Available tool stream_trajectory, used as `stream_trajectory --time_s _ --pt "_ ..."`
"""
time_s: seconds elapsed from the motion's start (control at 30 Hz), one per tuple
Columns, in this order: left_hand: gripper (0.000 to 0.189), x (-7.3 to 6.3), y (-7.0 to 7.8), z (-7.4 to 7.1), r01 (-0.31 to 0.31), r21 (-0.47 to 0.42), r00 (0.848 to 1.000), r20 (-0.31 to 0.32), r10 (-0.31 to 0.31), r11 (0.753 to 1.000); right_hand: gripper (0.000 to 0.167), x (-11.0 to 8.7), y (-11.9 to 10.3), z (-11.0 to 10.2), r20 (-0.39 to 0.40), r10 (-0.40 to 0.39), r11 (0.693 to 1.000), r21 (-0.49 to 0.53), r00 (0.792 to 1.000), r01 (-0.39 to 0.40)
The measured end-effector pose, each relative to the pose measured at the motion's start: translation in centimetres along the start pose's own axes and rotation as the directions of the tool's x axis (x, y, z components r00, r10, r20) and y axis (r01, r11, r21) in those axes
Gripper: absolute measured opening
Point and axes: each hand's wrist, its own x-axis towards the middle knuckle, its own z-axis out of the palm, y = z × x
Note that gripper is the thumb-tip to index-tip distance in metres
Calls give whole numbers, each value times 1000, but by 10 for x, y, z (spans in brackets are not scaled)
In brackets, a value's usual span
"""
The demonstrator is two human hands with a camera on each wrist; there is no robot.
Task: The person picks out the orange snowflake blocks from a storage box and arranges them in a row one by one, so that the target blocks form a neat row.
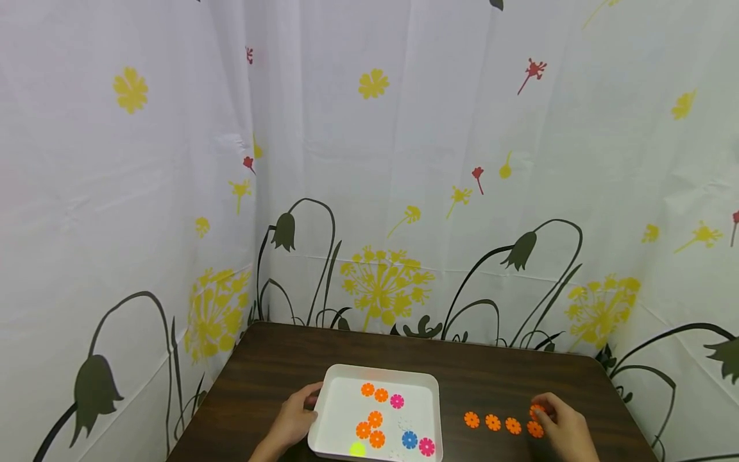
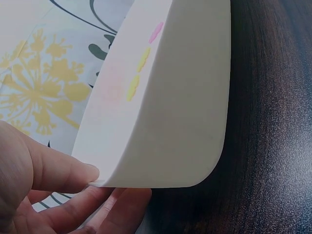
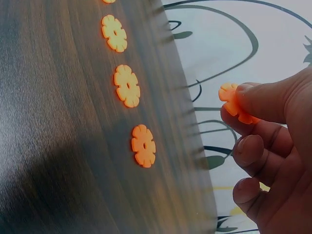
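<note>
My left hand point(image 1: 292, 418) holds the white tray point(image 1: 332, 401) by its left rim; in the left wrist view the thumb lies on the rim with fingers beneath. Inside the tray lie several orange flower-shaped discs point(image 1: 375, 419), pink ones point(image 1: 397, 401), a blue one point(image 1: 409, 439), a yellow-green one point(image 1: 358, 448) and whitish pieces point(image 1: 405, 423). Over the table's right part, my right hand point(image 1: 562, 428) pinches an orange flower-shaped disc point(image 3: 236, 103) between thumb and forefinger. Below and left of it, several orange discs point(image 1: 492, 422) lie in a row on the wood.
The dark wooden table point(image 1: 277, 359) has its far edge against a white curtain point(image 1: 439, 160) printed with flowers. Curtain also hangs along the left and right sides.
</note>
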Motion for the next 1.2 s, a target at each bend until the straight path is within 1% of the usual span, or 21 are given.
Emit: stream_trajectory --time_s 0.23,0.37,0.47,0.6,0.83,1.03,1.2 --pt "69 0 1 0 4 -7 1000 4 -4 1000 20 0 8 -3 4 12 1000 -6 1000 -12" --pt "68 0 1 0 4 2 1000 -1 -4 1000 19 2 15 -3 -15 6 1000 -13 1000 -6" --pt "68 0 0 0 -2 -2 1000 1 3 1000 18 3 22 -3 -20 30 1000 -6 999 -30" --pt "68 0 0 0 -9 -7 1000 6 9 1000 18 3 29 -2 1 76 997 13 997 -76" --pt "65 0 -1 0 -41 1 999 -3 41 999 19 4 39 0 15 84 996 18 996 -84" --pt "66 0 -1 2 -31 -2 1000 0 31 1000 18 6 54 1 10 113 994 2 994 -113" --pt "65 0 -1 2 -29 -7 1000 3 30 1000 17 6 63 3 33 148 989 -25 988 -147"
